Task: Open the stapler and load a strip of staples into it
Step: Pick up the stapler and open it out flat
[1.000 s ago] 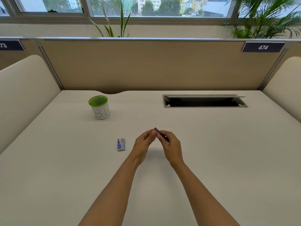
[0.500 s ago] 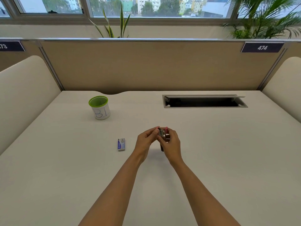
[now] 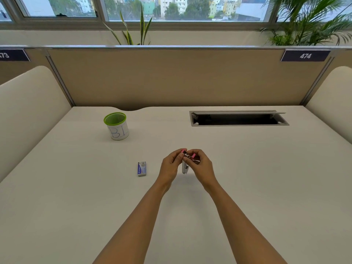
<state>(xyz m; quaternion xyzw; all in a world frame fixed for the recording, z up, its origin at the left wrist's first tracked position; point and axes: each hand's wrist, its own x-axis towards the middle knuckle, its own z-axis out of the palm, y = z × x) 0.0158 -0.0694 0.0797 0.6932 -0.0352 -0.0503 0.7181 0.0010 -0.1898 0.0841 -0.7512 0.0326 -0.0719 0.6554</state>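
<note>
A small pink and metal stapler is held above the middle of the white desk, swung open so its metal part hangs down between my hands. My left hand pinches its pink top end from the left. My right hand grips the other pink part from the right. A small blue and grey staple box lies flat on the desk, to the left of my left hand. No loose staple strip is visible.
A green-rimmed white cup stands at the back left. An open cable slot is sunk into the desk at the back right. Beige partition panels close off the back and both sides.
The stapler went from shut between my fingertips to swung open, its metal part now hanging downward. Both hands stayed in about the same place.
</note>
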